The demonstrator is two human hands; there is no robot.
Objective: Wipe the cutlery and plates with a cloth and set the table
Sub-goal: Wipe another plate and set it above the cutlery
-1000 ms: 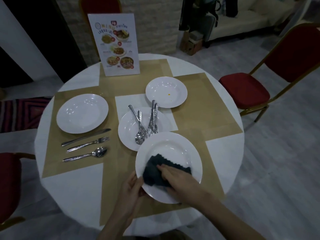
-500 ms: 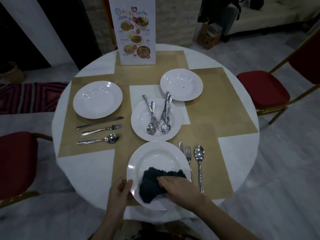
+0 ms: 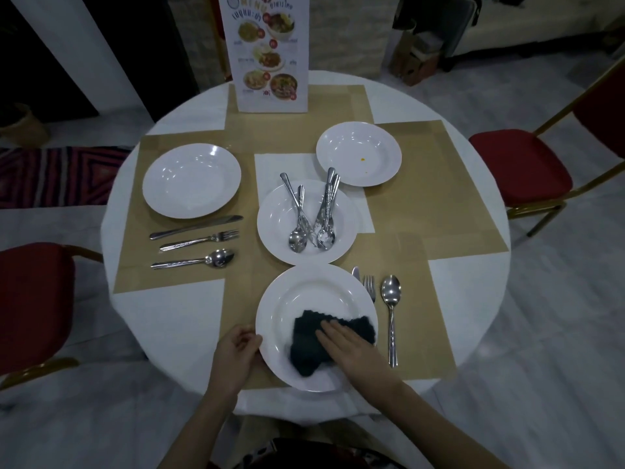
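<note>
Head view: a person's right hand [image 3: 351, 346] presses a dark cloth [image 3: 324, 343] flat-fingered into the near plate [image 3: 304, 299] at the table [image 3: 169, 319] edge, while the left hand [image 3: 236, 353] grips its rim. Wiping appears under way; next likely comes the spotted far plate [image 3: 358, 154].

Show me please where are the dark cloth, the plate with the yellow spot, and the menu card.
dark cloth [image 3: 306, 346]: head view, its left half.
plate with the yellow spot [image 3: 351, 154]: head view, its bowl.
menu card [image 3: 267, 55]: head view, its printed face.
</note>
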